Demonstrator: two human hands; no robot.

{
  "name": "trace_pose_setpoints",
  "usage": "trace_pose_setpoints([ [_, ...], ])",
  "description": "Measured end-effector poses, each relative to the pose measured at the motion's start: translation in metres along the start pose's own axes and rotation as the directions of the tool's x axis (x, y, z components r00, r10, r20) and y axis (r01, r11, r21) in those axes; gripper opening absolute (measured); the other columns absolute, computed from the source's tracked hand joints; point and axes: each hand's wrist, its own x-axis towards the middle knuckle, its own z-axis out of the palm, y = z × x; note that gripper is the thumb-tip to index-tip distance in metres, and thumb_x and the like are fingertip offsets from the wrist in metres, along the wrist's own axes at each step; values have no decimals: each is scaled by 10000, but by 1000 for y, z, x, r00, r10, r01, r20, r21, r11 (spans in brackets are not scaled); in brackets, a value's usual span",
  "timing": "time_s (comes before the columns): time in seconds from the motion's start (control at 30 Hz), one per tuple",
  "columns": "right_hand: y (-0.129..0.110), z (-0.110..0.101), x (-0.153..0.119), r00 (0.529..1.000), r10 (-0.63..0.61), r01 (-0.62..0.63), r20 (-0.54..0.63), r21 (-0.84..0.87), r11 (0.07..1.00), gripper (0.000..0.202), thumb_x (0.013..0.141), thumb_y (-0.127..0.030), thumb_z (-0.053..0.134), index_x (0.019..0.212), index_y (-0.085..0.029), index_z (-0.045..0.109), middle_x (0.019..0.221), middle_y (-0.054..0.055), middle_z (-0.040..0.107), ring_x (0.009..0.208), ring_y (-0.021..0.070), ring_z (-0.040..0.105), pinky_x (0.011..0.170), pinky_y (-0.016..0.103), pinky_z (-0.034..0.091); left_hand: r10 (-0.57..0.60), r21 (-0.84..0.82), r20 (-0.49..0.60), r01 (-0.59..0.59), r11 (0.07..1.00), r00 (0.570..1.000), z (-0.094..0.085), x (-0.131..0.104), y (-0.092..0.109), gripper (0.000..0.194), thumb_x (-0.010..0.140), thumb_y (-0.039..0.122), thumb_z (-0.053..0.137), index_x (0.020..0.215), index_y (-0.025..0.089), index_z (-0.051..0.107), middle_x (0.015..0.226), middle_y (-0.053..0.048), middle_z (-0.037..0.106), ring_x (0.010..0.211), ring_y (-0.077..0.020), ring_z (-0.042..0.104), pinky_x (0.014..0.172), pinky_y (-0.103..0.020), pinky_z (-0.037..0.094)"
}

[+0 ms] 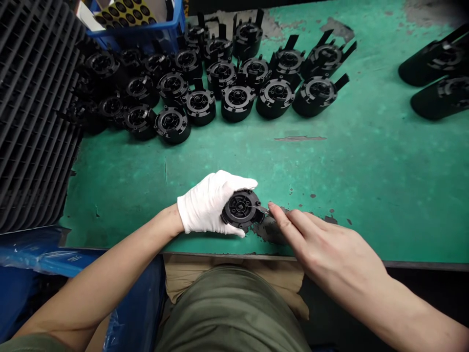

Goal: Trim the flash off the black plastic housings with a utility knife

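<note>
In a white glove, my left hand [210, 200] wraps round a round black plastic housing [240, 209] near the front edge of the green table. The housing's ribbed end faces up, with small tabs about its rim. My right hand [318, 244] is bare and pinches a small thin pointed metal blade [261, 209]. The blade's tip reaches over the right part of the housing's face; whether it touches, I cannot tell. Most of the tool's handle is hidden inside my right fingers.
Several similar black housings [237, 100] stand in rows across the back of the green table [366, 171]. More black cylinders [434, 100] lie at the right. A blue bin [146, 36] holds a sheet of round stickers [126, 13]. Black ribbed racks [32, 107] rise at the left.
</note>
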Motion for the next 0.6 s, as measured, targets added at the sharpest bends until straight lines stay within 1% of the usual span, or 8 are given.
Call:
trace_pose_setpoints([
  [0.13,10,2,1,997,-77,77,16,-21,997,680,842,86,470,1517,9,503,845,46,645,687,221,603,561,374,450,-21,6,22,21,1000,1000,0,0,-1,1004,766,806,872,1528,240,543,1406,-168,746,1313,-375,734,1174,-526,559],
  [0.2,15,2,2,992,-124,125,26,-52,991,657,841,97,475,1491,19,523,866,57,659,696,218,606,583,375,460,4,2,8,-4,1000,1000,0,-1,-2,1004,769,789,884,1529,229,541,1398,-170,747,1303,-376,736,1159,-518,564],
  [0.27,22,3,3,985,-166,168,37,-63,984,634,860,102,470,1485,13,529,888,63,671,708,214,612,596,368,460,42,0,-20,-42,999,999,-1,-1,-3,1010,770,771,899,1532,220,532,1380,-170,751,1277,-374,744,1132,-512,574],
  [0.37,35,7,2,983,-183,183,1,14,983,574,938,83,436,1489,-36,542,891,46,662,725,191,613,596,330,435,53,10,-42,-52,999,998,2,-3,-4,1007,764,799,890,1506,223,526,1352,-163,751,1244,-367,751,1103,-513,587],
  [0.43,42,11,-2,994,-103,106,-42,81,991,506,1026,22,450,1510,-89,551,917,36,661,740,169,607,586,301,407,11,47,-101,-7,999,995,8,-4,-3,1033,734,861,872,1466,215,534,1343,-175,737,1241,-374,743,1096,-531,588],
  [0.47,44,13,-5,998,-31,37,-58,104,994,471,1065,-30,486,1522,-118,558,929,30,659,740,161,602,583,296,395,-33,73,-167,45,996,985,12,-4,-2,1061,702,902,859,1439,208,540,1333,-183,728,1234,-380,737,1092,-541,586],
  [0.53,43,17,-10,990,121,-109,-78,147,983,445,1102,-138,573,1546,-159,568,941,20,653,739,156,599,601,299,404,-137,111,-336,183,977,932,22,-4,0,1100,637,971,829,1370,200,551,1296,-184,707,1200,-380,729,1074,-548,586],
  [0.6,36,20,-14,973,215,-192,-85,220,957,448,1108,-194,610,1554,-168,571,963,24,653,773,162,624,663,301,452,-201,122,-449,283,951,871,30,-4,2,1083,607,1003,809,1300,211,554,1248,-160,691,1153,-359,724,1045,-533,590],
])
